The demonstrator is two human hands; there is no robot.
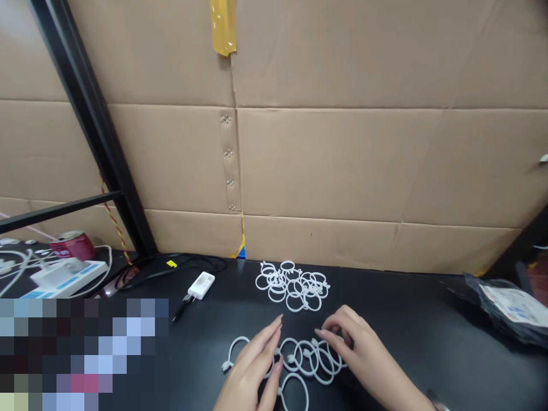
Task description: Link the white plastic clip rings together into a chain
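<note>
My left hand [254, 365] lies low over the black table among white plastic rings, its fingers stretched forward and the thumb apart. One ring [231, 348] shows to its left, and another ring [307, 394] lies beside its thumb. My right hand [357, 348] is above the right end of an overlapping row of rings [317, 357], fingers curled and thumb and forefinger tips close together. Whatever may be between those tips is too small to make out. Each ring carries a small knobbed end. Beyond both hands lies a heaped pile of similar rings [277, 279].
A white adapter [201, 285] with a black plug lies left of the pile, near a yellow scrap [172, 264]. Farther left are a power strip [68, 277], cables and a red can [72, 245]. A dark plastic package [505, 308] is at right. Cardboard [321, 165] walls the back.
</note>
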